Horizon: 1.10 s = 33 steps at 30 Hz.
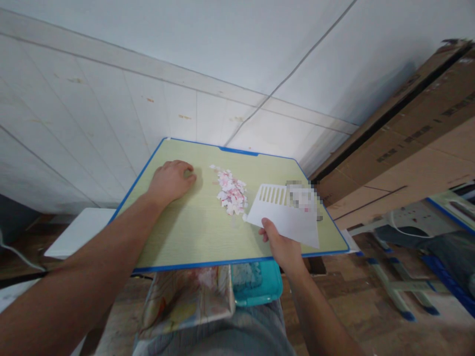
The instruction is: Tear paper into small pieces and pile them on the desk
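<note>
My right hand [280,242] grips the near edge of a white slotted card [293,222], its thumb on top. A row of long cut-outs runs along the card's far side, and its right end is partly blurred out. To the left of the card, a loose pile of pink-and-white flower-shaped paper pieces [232,193] lies on the pale green tabletop [185,227]. My left hand [173,179] rests over the table's left part, empty, fingers loosely curled and the thumb apart from them. A gap separates it from the pile.
Below the table's front edge are a patterned fabric container [211,306] and a turquoise plastic bin [272,282]. Large cardboard boxes [408,143] lean at the right. A white wall [208,113] with a hanging cable stands behind; a white surface [83,230] is at left.
</note>
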Available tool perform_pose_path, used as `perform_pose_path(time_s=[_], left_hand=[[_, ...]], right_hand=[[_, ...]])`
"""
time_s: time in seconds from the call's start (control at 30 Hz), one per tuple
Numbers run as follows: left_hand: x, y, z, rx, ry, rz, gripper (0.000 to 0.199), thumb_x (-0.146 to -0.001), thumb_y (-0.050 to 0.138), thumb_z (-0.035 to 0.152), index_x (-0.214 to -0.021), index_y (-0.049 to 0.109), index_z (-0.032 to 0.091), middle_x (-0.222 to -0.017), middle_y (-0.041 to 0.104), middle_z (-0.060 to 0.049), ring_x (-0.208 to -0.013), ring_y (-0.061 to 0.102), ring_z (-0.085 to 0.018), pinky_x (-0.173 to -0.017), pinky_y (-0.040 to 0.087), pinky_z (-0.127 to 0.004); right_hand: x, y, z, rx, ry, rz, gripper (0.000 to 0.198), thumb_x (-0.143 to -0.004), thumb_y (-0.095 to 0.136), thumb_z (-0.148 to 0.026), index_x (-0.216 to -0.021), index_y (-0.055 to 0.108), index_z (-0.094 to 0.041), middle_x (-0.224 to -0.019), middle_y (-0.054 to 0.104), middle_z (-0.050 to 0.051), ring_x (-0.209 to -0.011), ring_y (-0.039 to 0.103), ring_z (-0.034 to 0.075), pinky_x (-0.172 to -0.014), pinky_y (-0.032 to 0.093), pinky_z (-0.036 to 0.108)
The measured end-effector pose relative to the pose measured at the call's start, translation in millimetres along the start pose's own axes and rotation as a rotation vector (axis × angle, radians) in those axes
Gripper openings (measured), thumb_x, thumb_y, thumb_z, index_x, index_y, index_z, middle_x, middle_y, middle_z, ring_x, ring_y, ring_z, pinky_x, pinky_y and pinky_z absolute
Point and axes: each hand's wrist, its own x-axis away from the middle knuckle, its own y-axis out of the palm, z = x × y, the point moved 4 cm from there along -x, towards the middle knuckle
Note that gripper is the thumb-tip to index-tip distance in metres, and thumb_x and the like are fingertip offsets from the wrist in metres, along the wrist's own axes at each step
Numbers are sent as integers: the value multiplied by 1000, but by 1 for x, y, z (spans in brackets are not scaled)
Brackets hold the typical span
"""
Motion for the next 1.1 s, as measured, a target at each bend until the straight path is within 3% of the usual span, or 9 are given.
perform_pose_path(time_s=[0.27, 0.53, 0.7, 0.9, 1.1], left_hand=[[-1, 1, -3, 8, 2, 15, 53, -103, 56, 47, -137, 88, 22, -155, 82, -15, -149, 72, -41, -129, 57, -54], [-1, 1, -2, 18, 0, 15, 54, -103, 55, 47, -136, 88, 21, -155, 82, -15, -149, 71, -41, -130, 56, -54], [-2, 1, -2, 9, 6, 18, 53, -103, 55, 46, -136, 88, 21, -155, 82, -16, -148, 72, -41, -131, 56, -54], [-2, 2, -3, 11, 8, 6, 54, -103, 54, 47, -136, 88, 21, -155, 82, -16, -149, 71, -42, -131, 56, -54], [-2, 2, -2, 18, 0, 16, 54, -104, 54, 48, -136, 88, 21, -155, 82, -16, -150, 71, -42, -131, 55, -54]], right_hand=[[-7, -5, 13, -23, -38, -53, 46, -92, 74, -64, -59, 69, -32, -66, 78, 6, -71, 77, 29, -85, 65, 43], [-2, -4, 6, -126, -57, 30, 41, -94, 74, -56, -63, 66, -31, -65, 76, 4, -65, 72, 26, -80, 64, 41], [-3, 1, 6, -59, -65, 3, 47, -90, 73, -68, -62, 69, -31, -63, 74, 5, -64, 71, 28, -77, 64, 43], [-6, -9, 16, -105, -11, -71, 34, -84, 76, -49, -57, 67, -31, -62, 75, 5, -66, 74, 29, -77, 66, 41], [-6, -12, 16, -99, 9, -103, 37, -83, 74, -52, -53, 64, -32, -61, 74, 6, -65, 74, 29, -75, 65, 41]])
